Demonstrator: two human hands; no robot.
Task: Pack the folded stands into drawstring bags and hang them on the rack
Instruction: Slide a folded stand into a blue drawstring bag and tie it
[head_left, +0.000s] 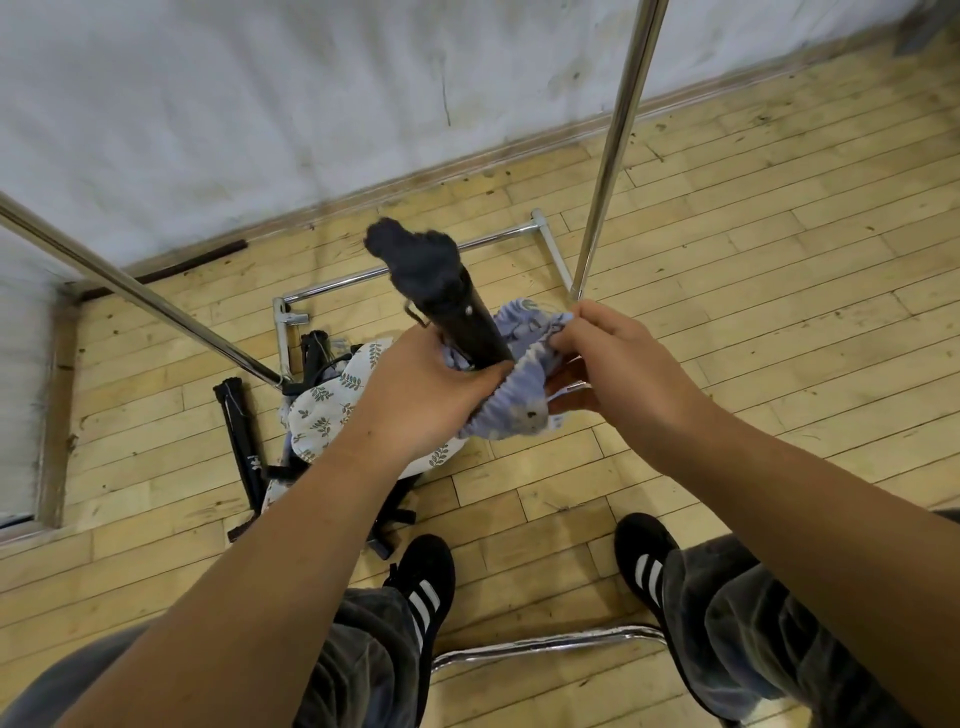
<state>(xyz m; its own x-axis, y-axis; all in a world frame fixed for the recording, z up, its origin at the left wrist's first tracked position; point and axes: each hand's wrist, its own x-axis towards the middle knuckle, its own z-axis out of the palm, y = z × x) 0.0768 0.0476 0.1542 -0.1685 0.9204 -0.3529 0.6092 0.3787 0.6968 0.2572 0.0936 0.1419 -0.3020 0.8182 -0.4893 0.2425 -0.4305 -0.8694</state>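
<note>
Midway | centre frame: left hand (421, 395) grips folded stand (441, 291), lower end inside blue drawstring bag (511, 410) | right hand (613, 364) pinches bag rim | remaining: close, hang on rack (613, 145); spare stand (241, 436) lies on floor (727, 312), lower left

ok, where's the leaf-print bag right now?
Head view, left of centre: the leaf-print bag lies on the floor, partly hidden by the left hand, beside a black folded stand at the foot of the rack pole.
</note>
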